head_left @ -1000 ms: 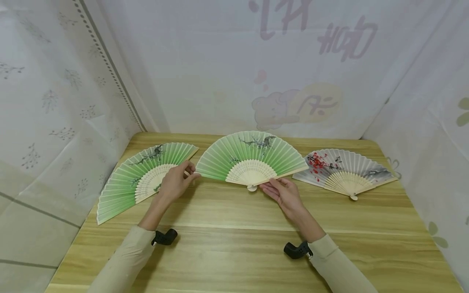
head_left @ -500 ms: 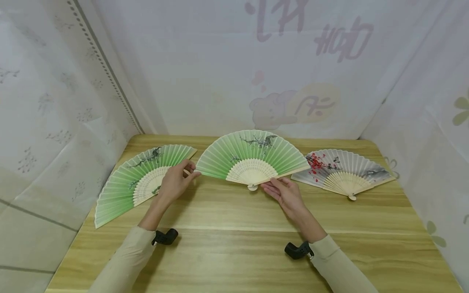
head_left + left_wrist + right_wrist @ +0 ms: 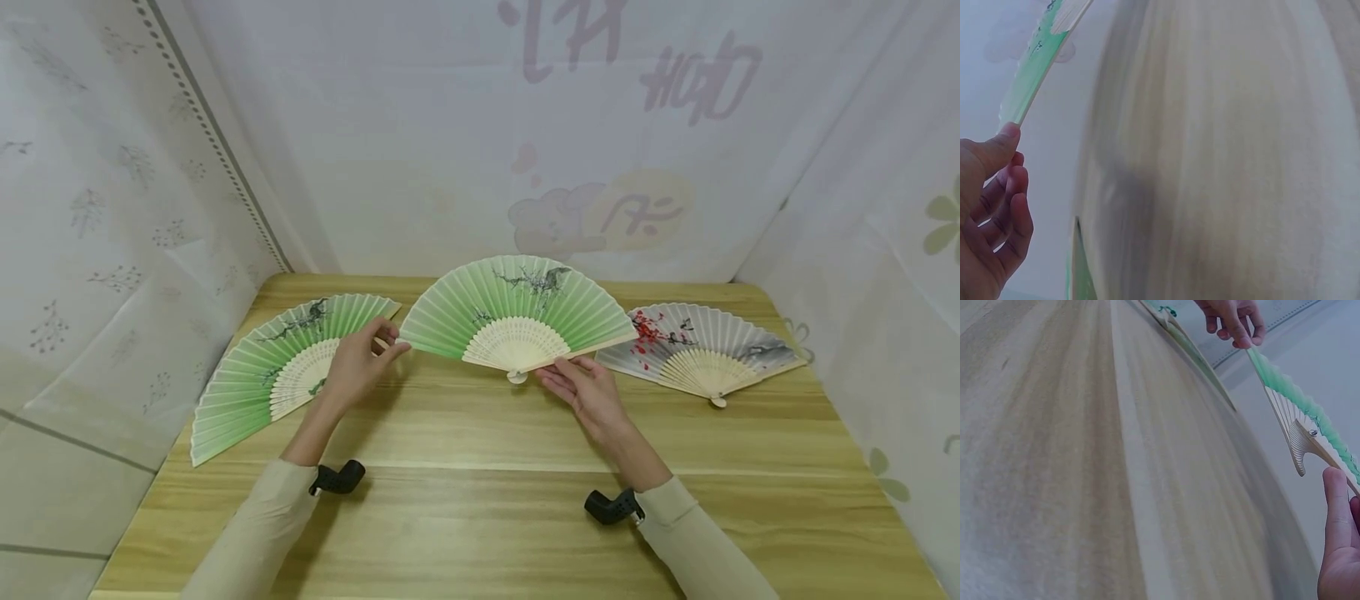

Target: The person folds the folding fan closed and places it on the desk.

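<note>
A spread green folding fan (image 3: 517, 304) with a dark branch print is held up off the table between both hands. My left hand (image 3: 358, 362) pinches its left corner between thumb and fingers; in the left wrist view the thumb (image 3: 1007, 134) presses on the fan's tip. Near the pivot, my right hand (image 3: 588, 392) grips the lower right guard stick, its thumb in front. In the right wrist view the fan (image 3: 1300, 406) shows nearly edge-on, with its pale ribs and pivot. A second green fan (image 3: 240, 400) lies spread on the table, partly hidden behind the left hand.
To the right lies a spread grey fan (image 3: 712, 346) with red blossoms, its left end partly covered by the held fan. The wooden table (image 3: 465, 517) meets white curtains (image 3: 412, 150) at the back and sides. Black wrist cameras (image 3: 337, 477) sit on both sleeves.
The held fan has risen slightly, and both hands have moved up a little with it. Their hold on it looks the same. The other fans have only shifted slightly with the head view.
</note>
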`<state>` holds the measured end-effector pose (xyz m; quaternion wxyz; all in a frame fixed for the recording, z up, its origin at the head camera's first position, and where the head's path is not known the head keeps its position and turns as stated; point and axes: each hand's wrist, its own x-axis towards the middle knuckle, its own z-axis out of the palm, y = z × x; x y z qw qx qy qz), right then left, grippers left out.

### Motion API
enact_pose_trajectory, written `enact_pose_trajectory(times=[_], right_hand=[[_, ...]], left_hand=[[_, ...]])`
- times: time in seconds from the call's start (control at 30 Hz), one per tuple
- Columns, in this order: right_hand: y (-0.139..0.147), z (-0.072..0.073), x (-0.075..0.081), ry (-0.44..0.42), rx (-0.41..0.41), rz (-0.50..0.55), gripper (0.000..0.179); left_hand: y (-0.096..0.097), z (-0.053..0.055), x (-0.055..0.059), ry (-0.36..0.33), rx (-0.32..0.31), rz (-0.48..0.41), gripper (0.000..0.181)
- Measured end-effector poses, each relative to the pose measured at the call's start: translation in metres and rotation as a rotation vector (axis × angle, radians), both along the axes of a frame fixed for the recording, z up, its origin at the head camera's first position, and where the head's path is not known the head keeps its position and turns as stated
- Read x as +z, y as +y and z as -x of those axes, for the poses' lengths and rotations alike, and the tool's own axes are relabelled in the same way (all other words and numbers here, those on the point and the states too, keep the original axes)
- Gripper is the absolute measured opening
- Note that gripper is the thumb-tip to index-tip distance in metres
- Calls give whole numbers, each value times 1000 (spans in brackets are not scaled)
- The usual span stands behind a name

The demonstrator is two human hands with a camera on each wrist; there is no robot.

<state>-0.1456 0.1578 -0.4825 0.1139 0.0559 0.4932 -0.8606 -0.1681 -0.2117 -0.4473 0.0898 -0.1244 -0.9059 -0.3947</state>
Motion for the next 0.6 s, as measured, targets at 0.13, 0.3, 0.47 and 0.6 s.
enact_pose_trajectory(times=[0.13,0.3,0.47,0.6], right_hand=[[1,1,4,40,4,-28,28],[1,3,8,76,10,-62,28],[2,6,10,83,2,-70,26],[2,8,11,103,-9,-85,27]], left_hand=[[1,2,4,-1,-13,-46,21],[2,6,8,10,-21,-96,23],[6,12,12,38,-19,-113,22],[10,15,14,61,-15,-145,24]])
